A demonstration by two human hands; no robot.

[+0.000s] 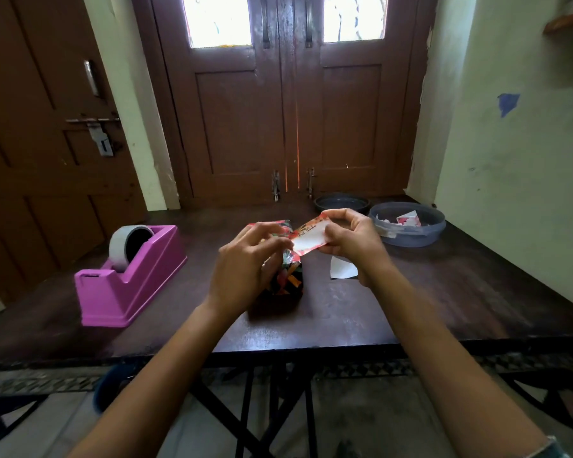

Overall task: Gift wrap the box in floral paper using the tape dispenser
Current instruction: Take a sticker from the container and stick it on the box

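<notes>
Lying under the gift tag [310,240], the wrapped box [286,281] points toward the doors [288,110].

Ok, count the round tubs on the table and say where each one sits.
2. A dark shallow tub sits at the table's far edge; a clear bluish tub with paper scraps inside sits just right of it, nearer. None looks hidden.

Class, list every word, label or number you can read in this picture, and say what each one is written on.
"Best Wishes": script on the tag, pinched by the left hand and the right hand; slightly blurred, so a likely reading.
tape dispenser: no text shows.
papers in the tub: print too small to read.
</notes>
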